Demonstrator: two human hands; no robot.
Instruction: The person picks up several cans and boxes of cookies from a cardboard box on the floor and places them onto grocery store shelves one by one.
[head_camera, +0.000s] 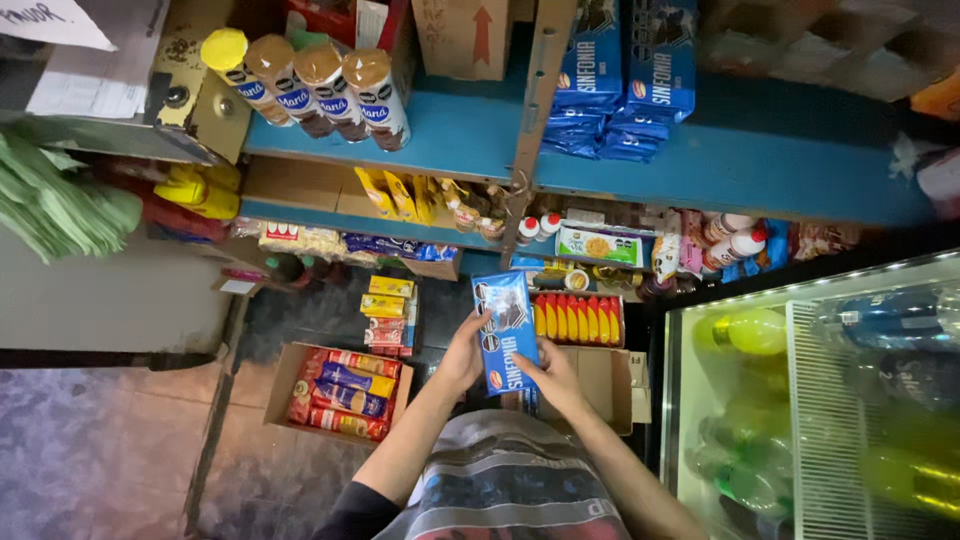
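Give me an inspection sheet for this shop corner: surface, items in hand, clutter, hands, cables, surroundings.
Surface: blue wooden shelves, tiled floor below.
Job's things: blue rectangular biscuit packet, held upright over an open brown cardboard box.
Clutter: floor carton of red and blue wrapped packets; tray of red and yellow sachets.
Hands: left hand and right hand both grip the packet.
Cables: nothing seen.
Surroundings: stacked blue packets on upper shelf; glass-fronted fridge with bottles on the right.
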